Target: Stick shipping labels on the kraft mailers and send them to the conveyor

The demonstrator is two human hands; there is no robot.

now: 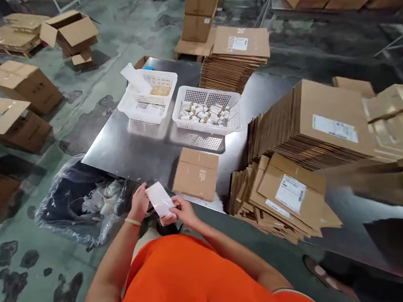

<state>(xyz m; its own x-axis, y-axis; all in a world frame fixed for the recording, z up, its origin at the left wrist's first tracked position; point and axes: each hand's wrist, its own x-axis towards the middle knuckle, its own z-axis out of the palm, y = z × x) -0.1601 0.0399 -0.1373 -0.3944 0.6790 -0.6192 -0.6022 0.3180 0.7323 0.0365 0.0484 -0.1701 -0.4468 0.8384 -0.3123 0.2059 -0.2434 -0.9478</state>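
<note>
Beside the flat carton (196, 173), the left hand (139, 204) pinches the white slip (160, 198) at its far corner, the right hand (185, 211) its near end.

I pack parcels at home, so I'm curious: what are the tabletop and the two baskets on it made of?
Tabletop: probably bare metal, smooth and semi-glossy; it mirrors the baskets. 
Left basket and right basket: likely white moulded plastic, given their perforated walls.

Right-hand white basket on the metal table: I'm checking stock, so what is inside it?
Many small white pieces, some with tan parts, lie loosely heaped in the white basket. Those underneath, and the floor below them, are covered.
</note>
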